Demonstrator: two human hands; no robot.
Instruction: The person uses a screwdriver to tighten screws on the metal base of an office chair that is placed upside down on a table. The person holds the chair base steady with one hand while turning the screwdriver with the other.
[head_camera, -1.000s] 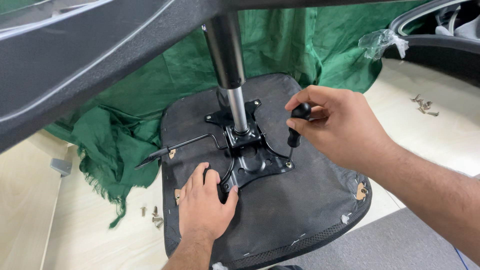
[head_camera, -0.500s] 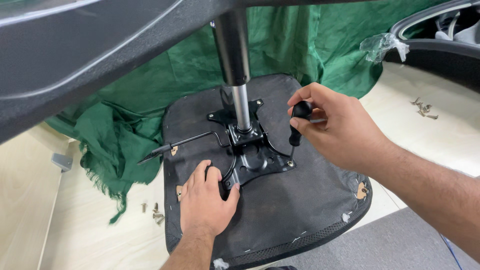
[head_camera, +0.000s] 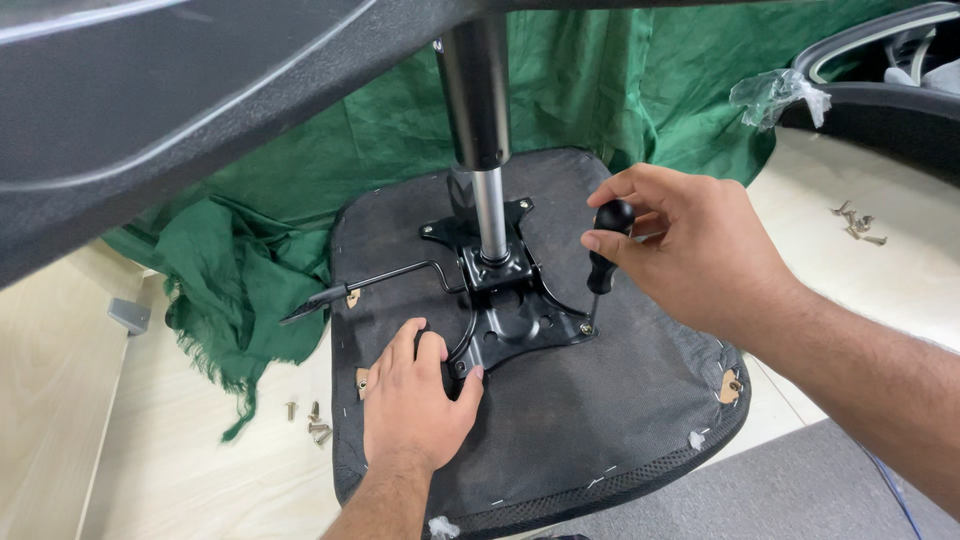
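pale wooden flooring (head_camera: 180, 470) runs under everything, with a crumpled green cloth (head_camera: 300, 210) spread behind and to the left of an upturned chair seat (head_camera: 600, 420). the seat's black fabric underside faces up, and it serves as the landmark for the rest.

bolted to the middle of the seat is a black metal mounting plate (head_camera: 510, 320), and a gas-lift column (head_camera: 480, 120) rises straight up from the plate toward the dark chair base (head_camera: 150, 110) that fills the upper left of the view. a thin black lever (head_camera: 370, 285) sticks out from the plate toward the seat's left edge.

the right hand (head_camera: 690, 250) is curled around the black handle of a screwdriver (head_camera: 603, 255), fingers and thumb pinching its rounded top; the tool stands nearly upright with its tip on a screw at the plate's right corner. the left hand (head_camera: 415, 400) lies palm down on the seat, fingers together, its fingertips touching the plate's near left edge.

a few loose screws (head_camera: 312, 425) lie on the floor just left of the seat, and more screws (head_camera: 855, 222) lie on the floor well to its right. another chair's dark rim (head_camera: 880, 110) and a scrap of clear plastic wrap (head_camera: 775, 95) sit beyond the seat's far right.
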